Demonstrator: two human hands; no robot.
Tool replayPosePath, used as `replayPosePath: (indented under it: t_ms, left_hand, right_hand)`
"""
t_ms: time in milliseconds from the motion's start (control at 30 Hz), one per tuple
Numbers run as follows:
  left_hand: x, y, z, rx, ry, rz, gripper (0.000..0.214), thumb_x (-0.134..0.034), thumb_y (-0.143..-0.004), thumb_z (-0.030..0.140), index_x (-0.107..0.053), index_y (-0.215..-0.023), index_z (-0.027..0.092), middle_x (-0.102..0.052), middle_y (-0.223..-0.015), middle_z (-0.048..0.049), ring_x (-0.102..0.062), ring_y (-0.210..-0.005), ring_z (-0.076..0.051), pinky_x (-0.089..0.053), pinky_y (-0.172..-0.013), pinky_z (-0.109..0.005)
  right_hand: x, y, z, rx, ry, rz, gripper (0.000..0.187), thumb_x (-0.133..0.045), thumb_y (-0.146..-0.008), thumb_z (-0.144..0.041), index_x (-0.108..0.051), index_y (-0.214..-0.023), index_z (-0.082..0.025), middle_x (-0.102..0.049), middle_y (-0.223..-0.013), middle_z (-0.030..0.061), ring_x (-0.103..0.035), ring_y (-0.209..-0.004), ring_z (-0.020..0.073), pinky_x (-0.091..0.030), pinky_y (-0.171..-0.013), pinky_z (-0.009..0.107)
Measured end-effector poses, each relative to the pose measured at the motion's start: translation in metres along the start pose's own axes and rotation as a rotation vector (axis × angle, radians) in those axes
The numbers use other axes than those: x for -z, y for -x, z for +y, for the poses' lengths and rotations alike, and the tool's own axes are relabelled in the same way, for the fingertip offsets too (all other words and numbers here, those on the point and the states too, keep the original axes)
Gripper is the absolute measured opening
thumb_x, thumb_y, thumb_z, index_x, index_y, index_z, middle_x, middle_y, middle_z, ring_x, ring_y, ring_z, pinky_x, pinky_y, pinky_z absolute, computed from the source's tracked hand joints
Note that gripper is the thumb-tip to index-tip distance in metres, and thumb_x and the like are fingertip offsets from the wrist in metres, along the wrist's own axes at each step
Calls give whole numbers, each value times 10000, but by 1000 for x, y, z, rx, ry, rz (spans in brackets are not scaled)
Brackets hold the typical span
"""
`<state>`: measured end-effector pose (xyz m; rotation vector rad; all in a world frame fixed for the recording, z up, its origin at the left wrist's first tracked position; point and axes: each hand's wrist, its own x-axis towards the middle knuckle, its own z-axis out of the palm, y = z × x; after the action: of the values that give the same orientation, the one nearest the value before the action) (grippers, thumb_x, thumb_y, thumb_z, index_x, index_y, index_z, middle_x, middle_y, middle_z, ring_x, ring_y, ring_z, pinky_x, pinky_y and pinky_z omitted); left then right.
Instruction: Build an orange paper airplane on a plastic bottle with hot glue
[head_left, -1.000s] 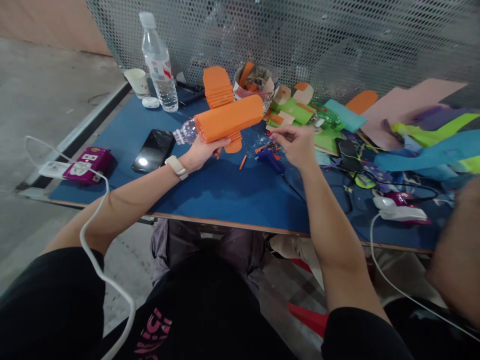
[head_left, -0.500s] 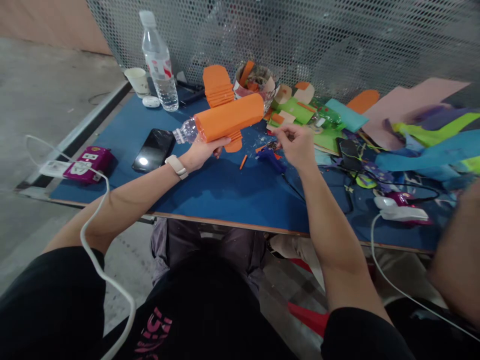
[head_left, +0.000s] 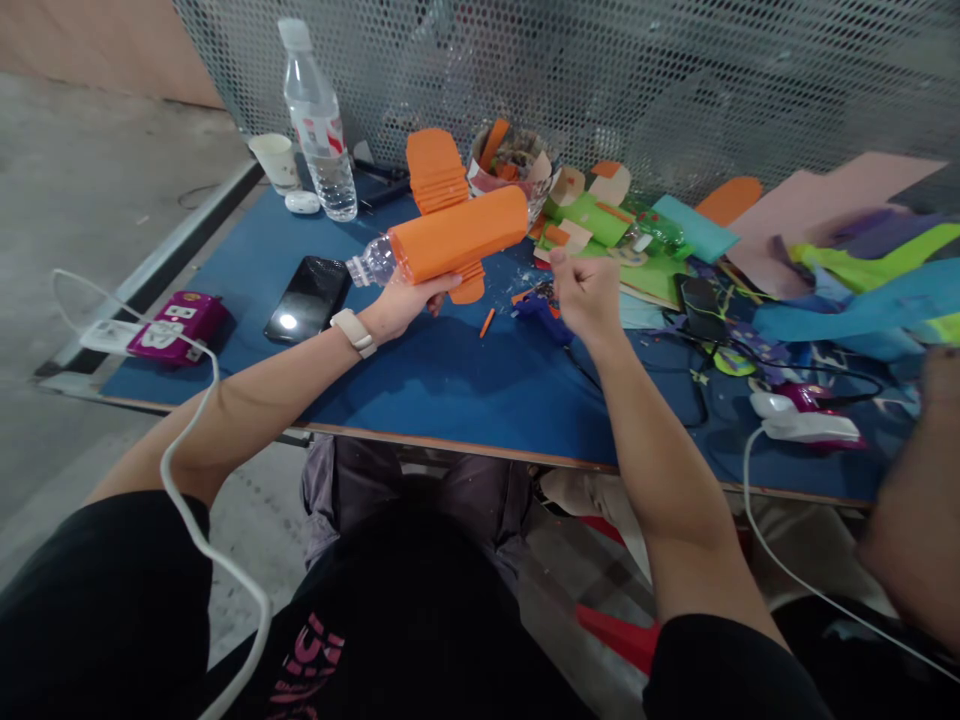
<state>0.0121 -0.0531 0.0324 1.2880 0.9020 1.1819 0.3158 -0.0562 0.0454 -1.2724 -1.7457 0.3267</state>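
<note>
My left hand (head_left: pixel 409 300) grips from below a plastic bottle wrapped in orange paper (head_left: pixel 457 236), held level above the blue table (head_left: pixel 450 380), its clear neck pointing left. Folded orange paper wings stick out above and below the wrap. My right hand (head_left: pixel 589 290) hovers to the right of it, fingers curled and thumb pinched against them; what it pinches is too small to make out. Just under that hand lies a blue glue gun (head_left: pixel 541 312). A small orange scrap (head_left: pixel 487 323) lies on the table between my hands.
A water bottle (head_left: pixel 318 125), a paper cup (head_left: pixel 274 163), a white earbud case (head_left: pixel 302 203) and a black phone (head_left: pixel 307 299) sit at left. A purple power strip (head_left: pixel 176 325) is at the left edge. Coloured paper (head_left: pixel 840 270) covers the right side. Another person's arm (head_left: pixel 911 500) is at far right.
My right hand has curled from spread fingers into a pinch and drawn slightly nearer to me. The left hand and the orange bottle have stayed put.
</note>
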Motion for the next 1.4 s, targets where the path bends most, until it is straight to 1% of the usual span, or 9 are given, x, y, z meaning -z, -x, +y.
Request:
replayPosePath:
  t_ms: [133, 233, 333, 433, 500, 633, 900, 1200, 1400]
  left_hand:
    - [0, 0, 0, -17, 14, -12, 497, -879, -1007, 147, -561, -632, 224, -505, -529, 66, -477, -496, -85, -444, -539, -246]
    - [1, 0, -1, -17, 26, -10, 463, -831, -1001, 108, -564, -643, 228, -505, -532, 61, -464, -494, -91, -445, -533, -254]
    - [1, -1, -3, -18, 22, -10, 433, -854, -993, 126, -576, -678, 228, -511, -546, 61, -459, -506, -95, -458, -535, -256]
    - [2, -1, -4, -24, 24, -9, 421, -905, -972, 173, -587, -701, 229, -508, -553, 66, -466, -511, -98, -459, -537, -258]
    - [3, -2, -5, -22, 20, -13, 411, -921, -960, 201, -597, -709, 227, -508, -553, 69, -469, -512, -96, -455, -538, -254]
    - [3, -2, -4, -6, 6, -9, 388, -928, -955, 211, -605, -740, 225, -518, -552, 73, -471, -506, -90, -449, -535, -243]
    - [2, -1, -2, 1, -19, -10, 443, -935, -965, 231, -556, -737, 240, -515, -574, 69, -471, -528, -99, -458, -556, -261]
    - [0, -1, 0, 5, -18, 3, 392, -897, -962, 176, -595, -716, 227, -525, -536, 63, -472, -509, -92, -426, -544, -245]
    - [0, 0, 0, -9, 17, 3, 421, -847, -976, 128, -581, -666, 228, -522, -530, 61, -469, -494, -92, -435, -538, -252]
  right_hand:
    - [-8, 2, -4, 29, 34, -64, 953, -502, -1014, -1145, -365, -594, -300, -351, -568, 10, -383, -581, 190, -396, -611, 421]
    - [-12, 3, -8, 36, 59, -34, 939, -626, -954, -1146, -398, -638, -292, -314, -585, -18, -365, -611, 184, -396, -634, 403]
    - [-14, 3, -14, 32, 47, -1, 900, -634, -935, -1156, -563, -697, -291, -405, -591, -15, -400, -609, 191, -417, -657, 414]
    - [-14, 4, -17, 15, 19, -15, 972, -451, -978, -1190, -649, -686, -284, -532, -603, 35, -493, -612, 214, -454, -678, 437]
    - [-13, 4, -18, -15, 13, -39, 1012, -399, -969, -1208, -656, -651, -282, -536, -570, 50, -541, -612, 229, -477, -680, 445]
    - [-11, 6, -16, -33, -2, -53, 974, -480, -998, -1165, -629, -608, -286, -484, -526, 42, -573, -603, 231, -505, -664, 444]
    - [-13, 5, -19, -30, 22, -14, 937, -442, -1090, -1087, -663, -677, -275, -615, -621, 67, -695, -681, 263, -593, -764, 460]
    - [-11, 5, -30, -62, 8, -17, 954, -460, -1022, -1148, -612, -650, -283, -532, -577, 60, -664, -662, 271, -544, -707, 453]
    - [-16, 8, -35, -85, -43, -90, 1031, -328, -961, -1220, -679, -700, -286, -516, -593, 45, -631, -645, 247, -555, -694, 437]
